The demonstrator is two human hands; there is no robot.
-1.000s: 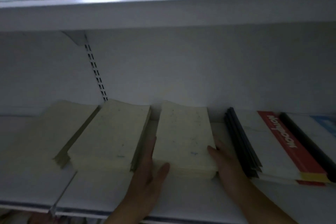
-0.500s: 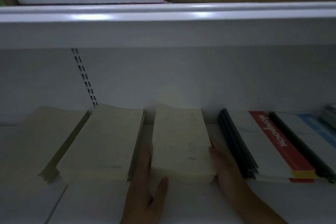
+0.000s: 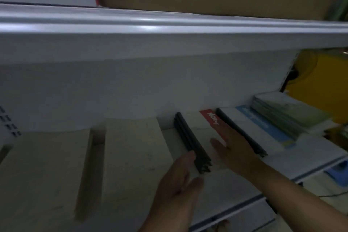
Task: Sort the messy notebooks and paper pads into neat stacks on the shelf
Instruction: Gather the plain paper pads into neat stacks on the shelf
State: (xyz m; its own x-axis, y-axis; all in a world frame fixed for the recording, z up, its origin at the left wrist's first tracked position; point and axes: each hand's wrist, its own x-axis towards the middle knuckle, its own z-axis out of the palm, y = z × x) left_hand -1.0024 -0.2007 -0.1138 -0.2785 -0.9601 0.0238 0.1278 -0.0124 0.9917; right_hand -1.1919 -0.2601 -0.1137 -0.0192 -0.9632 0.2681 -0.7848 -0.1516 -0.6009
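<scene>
Red-banded notebook stack lies mid-shelf, long axis running from the back wall to the front edge, slightly skewed. Right hand rests flat on its cover, gripping nothing. Left hand has straight fingers against the black spines at the stack's front-left corner, also holding nothing. It looks the nearer hand for squaring the stack rightward, away from the pads.

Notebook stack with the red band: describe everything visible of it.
The notebook stack lies flat on the white shelf, slightly angled, between a cream paper pad and a blue-banded stack. Its top cover looks white, with a red band bearing white lettering. Black spines line its left edge, slightly stepped. The right hand rests flat on the cover, hiding part of the band. The left hand touches the near end of the spines with straight fingers.
</scene>
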